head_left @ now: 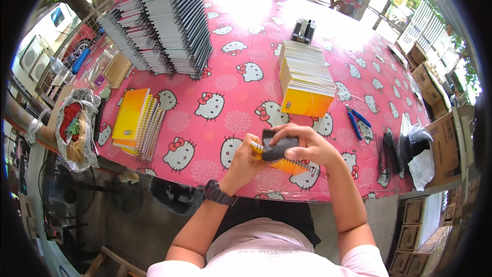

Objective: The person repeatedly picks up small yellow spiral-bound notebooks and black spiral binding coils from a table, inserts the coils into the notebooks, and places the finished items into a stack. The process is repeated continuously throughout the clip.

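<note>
Near the table's front edge, my left hand (pixel 245 163) grips a yellow-orange notebook (pixel 290 166) by its left end. A dark spiral coil (pixel 319 170) runs along the notebook's edge and sticks out past its right end. My right hand (pixel 311 144) is closed around a dark grey, block-like thing (pixel 279 149), held against the notebook; its exact kind does not show. Blue-handled pliers (pixel 356 122) lie to the right of my right hand. Just beyond my hands stands a long row of orange-covered booklets (pixel 306 101).
Tall stacks of spiral notebooks (pixel 177 25) stand far left, with a smaller yellow notebook pile (pixel 132 118) nearer. Black coils (pixel 390 159) lie at right beside a white plastic bag (pixel 421 172). A black holder (pixel 303 30) sits behind the booklets. Cardboard boxes (pixel 443 143) line the right side.
</note>
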Motion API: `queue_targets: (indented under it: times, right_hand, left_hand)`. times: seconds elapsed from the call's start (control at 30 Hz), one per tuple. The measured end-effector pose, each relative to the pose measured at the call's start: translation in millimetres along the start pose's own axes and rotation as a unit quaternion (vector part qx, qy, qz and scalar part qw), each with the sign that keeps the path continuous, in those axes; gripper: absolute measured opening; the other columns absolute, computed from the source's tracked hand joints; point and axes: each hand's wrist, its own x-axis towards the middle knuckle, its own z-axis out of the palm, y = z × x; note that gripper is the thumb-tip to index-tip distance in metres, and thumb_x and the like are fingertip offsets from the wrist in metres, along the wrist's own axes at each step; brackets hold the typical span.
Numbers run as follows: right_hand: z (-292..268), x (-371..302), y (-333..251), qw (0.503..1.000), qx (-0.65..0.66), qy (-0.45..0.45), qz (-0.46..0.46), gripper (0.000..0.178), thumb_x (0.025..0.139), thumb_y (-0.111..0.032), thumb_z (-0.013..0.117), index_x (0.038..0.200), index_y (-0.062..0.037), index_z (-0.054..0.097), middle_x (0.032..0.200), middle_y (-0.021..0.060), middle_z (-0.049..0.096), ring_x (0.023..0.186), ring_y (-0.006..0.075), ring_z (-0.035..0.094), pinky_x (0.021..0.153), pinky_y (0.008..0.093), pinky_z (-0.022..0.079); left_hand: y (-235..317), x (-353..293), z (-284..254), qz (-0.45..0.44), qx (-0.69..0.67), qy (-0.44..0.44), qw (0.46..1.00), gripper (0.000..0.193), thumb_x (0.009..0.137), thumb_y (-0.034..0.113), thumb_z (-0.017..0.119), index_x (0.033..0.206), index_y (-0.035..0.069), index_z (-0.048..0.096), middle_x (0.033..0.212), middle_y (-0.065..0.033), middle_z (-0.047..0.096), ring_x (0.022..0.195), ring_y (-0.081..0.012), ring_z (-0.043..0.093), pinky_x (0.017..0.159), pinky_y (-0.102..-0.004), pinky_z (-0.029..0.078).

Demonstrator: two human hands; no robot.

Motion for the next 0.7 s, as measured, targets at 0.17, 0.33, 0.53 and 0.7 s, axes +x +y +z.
queue_targets:
  times: [0.17,0.33,0.53,0.7]
  right_hand:
    - [-15,-16,21,0.877,-0.452,0.152,0.061,0.06,0.071,-0.046,0.077,0.117,-0.0107,0.062,0.133,0.0185,0.051,0.123,0.0346,0.044,0.102,0.044,0.038]
    - [10,-32,-10,0.933,-0.318,0.164,-0.043,0.055,0.074,-0.032,0.078,0.119,-0.0089,0.058,0.128,0.0161,0.053,0.122,0.0317,0.046,0.101,0.0418,0.039]
    - [36,-32,-22,0.958,-0.171,0.217,-0.074,0.028,0.083,-0.008,0.07,0.109,-0.002,0.06,0.09,0.0111,0.062,0.077,0.0224,0.063,0.071,0.0317,0.052]
    - [43,-34,-28,0.956,-0.12,0.249,-0.095,0.025,0.083,-0.014,0.073,0.101,-0.0018,0.061,0.084,0.0067,0.059,0.073,0.0151,0.059,0.063,0.027,0.048]
  left_hand:
    - [3,0,4,-0.026,-0.033,-0.018,0.999,0.043,0.076,0.009,0.08,0.095,0.009,0.042,0.087,0.0005,0.048,0.081,-0.0061,0.049,0.071,-0.0214,0.045]
    - [21,-3,6,-0.025,0.028,-0.009,0.999,0.035,0.084,0.01,0.073,0.104,0.007,0.044,0.091,-0.0003,0.052,0.082,-0.006,0.051,0.073,-0.0213,0.046]
    - [51,1,17,0.001,-0.205,0.004,0.979,0.014,0.092,0.008,0.063,0.101,0.001,0.055,0.09,-0.0021,0.059,0.08,-0.0056,0.053,0.069,-0.0208,0.045]
    - [56,-1,16,0.061,-0.077,0.021,0.995,0.008,0.09,0.006,0.064,0.096,0.002,0.06,0.093,-0.0011,0.057,0.082,-0.0071,0.053,0.072,-0.021,0.044]
